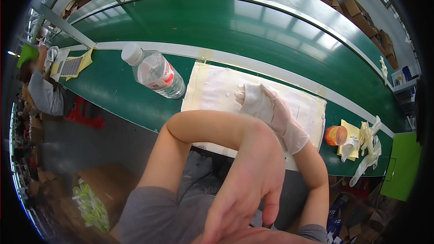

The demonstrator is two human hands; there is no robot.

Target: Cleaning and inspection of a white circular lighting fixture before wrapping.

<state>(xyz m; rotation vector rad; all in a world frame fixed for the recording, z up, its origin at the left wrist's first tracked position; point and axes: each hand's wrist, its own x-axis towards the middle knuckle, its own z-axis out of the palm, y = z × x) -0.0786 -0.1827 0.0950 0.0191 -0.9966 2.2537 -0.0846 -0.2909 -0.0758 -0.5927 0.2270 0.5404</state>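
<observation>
My left hand, bare, is bent back toward me and fills the lower middle, very close. Its thumb hangs apart from the palm; the other fingers run down to the lower edge and are partly cut off. I see nothing in it. A thin whitish glove covers my right hand, which rests over a pale pad on the green bench. That hand holds a folded white cloth, with gloved fingertips showing past its left side. A tiny white scrap lies on the pad nearby.
A clear plastic bottle with a white cap stands left of the pad. At the right are an orange-labelled round container and crumpled gloves. A green partition rises behind. A co-worker sits far left; an open carton stands below.
</observation>
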